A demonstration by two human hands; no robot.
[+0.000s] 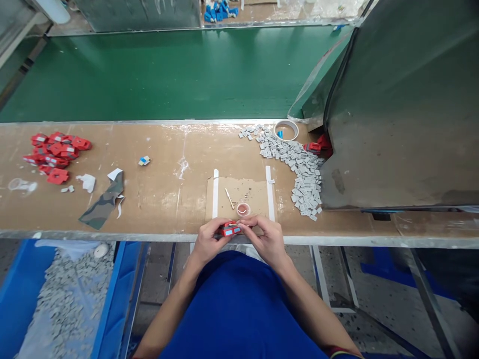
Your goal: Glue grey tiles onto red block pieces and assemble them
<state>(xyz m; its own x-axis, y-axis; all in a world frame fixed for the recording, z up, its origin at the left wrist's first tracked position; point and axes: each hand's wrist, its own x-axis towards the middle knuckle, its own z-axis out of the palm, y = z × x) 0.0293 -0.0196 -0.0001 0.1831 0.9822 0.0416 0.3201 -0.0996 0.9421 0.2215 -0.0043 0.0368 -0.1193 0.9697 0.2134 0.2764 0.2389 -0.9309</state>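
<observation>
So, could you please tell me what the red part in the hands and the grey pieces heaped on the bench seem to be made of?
The red part, held by both the left hand and the right hand, looks like moulded plastic: uniform bright red, slightly glossy. The grey pieces look matt and stony, perhaps ferrite or ceramic; too small to be sure.

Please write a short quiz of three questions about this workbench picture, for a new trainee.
1. True or false: both hands hold one small red part at the near edge of the bench.
2. The pile of red parts lies on which side of the bench? A) far left B) far right C) in the blue bin
3. What stands just behind the held part, on the cardboard pad?

Key:
1. True.
2. A.
3. A small round cup; a thin stick lies beside it.
</observation>
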